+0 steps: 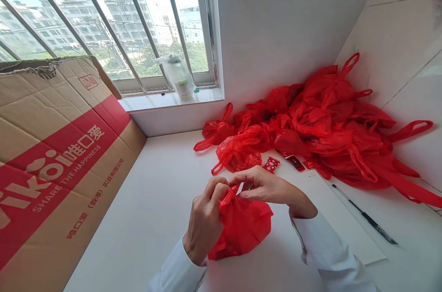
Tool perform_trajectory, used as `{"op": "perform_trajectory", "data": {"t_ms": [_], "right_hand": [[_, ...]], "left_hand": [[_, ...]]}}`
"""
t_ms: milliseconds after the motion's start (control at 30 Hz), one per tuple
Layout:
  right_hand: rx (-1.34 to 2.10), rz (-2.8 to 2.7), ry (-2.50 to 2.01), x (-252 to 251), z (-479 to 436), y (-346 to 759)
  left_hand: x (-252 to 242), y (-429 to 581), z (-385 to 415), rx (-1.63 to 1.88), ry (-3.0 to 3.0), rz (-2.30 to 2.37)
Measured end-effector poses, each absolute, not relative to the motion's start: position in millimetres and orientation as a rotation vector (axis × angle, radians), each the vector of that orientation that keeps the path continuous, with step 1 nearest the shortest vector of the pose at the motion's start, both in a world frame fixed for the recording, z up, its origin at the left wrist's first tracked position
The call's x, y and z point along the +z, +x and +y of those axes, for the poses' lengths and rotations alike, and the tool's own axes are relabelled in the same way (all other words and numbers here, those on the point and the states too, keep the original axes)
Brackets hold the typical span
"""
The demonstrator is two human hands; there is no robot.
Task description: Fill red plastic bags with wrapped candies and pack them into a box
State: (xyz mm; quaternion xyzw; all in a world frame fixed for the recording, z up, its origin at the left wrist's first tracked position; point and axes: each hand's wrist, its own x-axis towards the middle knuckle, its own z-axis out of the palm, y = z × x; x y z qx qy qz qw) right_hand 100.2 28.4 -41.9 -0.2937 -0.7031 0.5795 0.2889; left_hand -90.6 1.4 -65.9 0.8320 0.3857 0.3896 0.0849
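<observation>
Right at the near edge of the white table (148,218), both hands work one red plastic bag (241,230): the left hand (204,223) and right hand (265,186) pinch its gathered top, just before a heap of red bags (328,121), beside a cardboard box (55,154).

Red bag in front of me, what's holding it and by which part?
Both hands hold the red plastic bag at its gathered top: left hand and right hand pinch the neck.

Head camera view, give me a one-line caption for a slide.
Both hands, left and right, pinch the top of a red plastic bag beside a pile of red bags.
</observation>
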Motion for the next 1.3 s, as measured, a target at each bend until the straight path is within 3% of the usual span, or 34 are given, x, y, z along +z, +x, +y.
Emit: {"op": "perform_trajectory", "data": {"t_ms": [133, 300, 667, 933, 1067, 1300], "right_hand": [[1.389, -1.962, -0.86, -40.1, 28.4, 107.4], [1.222, -2.024, -0.97, -39.2, 28.3, 116.7], [1.344, -1.965, -1.146, -62.8, 53.1, 153.6], [1.379, -2.051, -1.255, -97.3, 70.0, 170.5], [1.285, -2.117, -1.35, -91.8, 68.6, 161.8], [0.727, -2.315, -1.538, -82.1, 6.9, 114.6]], "left_hand": [[-57.1, -93.4, 4.2, 1.004, 2.526, 1.075], [-35.6, -103.3, 5.3, 0.559, 2.437, 0.817], [-26.8, -115.2, -3.0, 0.373, 2.256, 0.928], [-74.2, -137.9, -38.8, 0.426, 2.271, 0.999], [-104.4, -141.6, -47.4, 0.417, 2.363, 1.056], [-163.3, -150.6, -48.0, 0.736, 2.896, 1.058]]}}
